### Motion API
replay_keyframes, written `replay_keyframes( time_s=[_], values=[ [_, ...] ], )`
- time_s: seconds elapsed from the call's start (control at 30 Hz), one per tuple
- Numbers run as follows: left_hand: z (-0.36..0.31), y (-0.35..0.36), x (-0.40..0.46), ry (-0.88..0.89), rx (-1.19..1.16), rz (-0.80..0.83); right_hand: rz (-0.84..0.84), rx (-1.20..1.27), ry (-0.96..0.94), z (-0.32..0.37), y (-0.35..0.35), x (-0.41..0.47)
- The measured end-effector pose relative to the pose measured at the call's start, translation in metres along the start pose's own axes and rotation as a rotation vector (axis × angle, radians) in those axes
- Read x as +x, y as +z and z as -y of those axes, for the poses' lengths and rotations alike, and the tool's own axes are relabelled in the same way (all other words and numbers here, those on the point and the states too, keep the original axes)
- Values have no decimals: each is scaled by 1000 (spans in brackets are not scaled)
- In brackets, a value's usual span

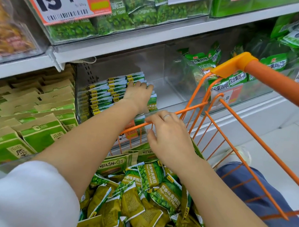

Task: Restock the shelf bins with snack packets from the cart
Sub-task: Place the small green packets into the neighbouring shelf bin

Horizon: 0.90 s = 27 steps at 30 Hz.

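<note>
The person is reaching the left hand [137,93] into the clear shelf bin [166,65] and pressing flat on the rows of green pea packets [109,92] standing there. The fingers [141,85] are lying straight across the packet tops, not gripping anything, and this is probably keeping the rows upright and tight against the left wall of the bin so more can fit. The right side of the bin is showing bare floor, so it looks like there is plenty of room left to fill. The right hand [168,134] is hanging over the front rim of the orange cart [248,155], with its fingers loose and holding nothing, just touching the wire. It seems to be getting ready to dip down for another handful. Below it, a big loose pile of snack packets [148,193] is lying in the cart, close to the bin so the reach is short.
</note>
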<state>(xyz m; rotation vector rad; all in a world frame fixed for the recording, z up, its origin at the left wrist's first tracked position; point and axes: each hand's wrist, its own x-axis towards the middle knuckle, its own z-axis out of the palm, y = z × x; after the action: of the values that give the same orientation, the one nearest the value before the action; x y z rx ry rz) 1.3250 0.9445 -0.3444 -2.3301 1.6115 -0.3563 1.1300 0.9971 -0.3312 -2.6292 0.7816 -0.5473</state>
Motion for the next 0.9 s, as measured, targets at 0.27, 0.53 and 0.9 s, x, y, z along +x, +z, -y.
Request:
replay_keyframes(
  time_s=[0.27, 0.53, 0.9],
  values=[
    [21, -13, -22, -148, -423, 39, -10, 33, 5, 2, -7, 2],
    [17, -48, -138, -89, -1006, -394, 473, -91, -29, 9, -6, -8],
    [9, 15, -206, 153, -830, 212, 845, -450, -78, -2, 34, -22]
  ],
)
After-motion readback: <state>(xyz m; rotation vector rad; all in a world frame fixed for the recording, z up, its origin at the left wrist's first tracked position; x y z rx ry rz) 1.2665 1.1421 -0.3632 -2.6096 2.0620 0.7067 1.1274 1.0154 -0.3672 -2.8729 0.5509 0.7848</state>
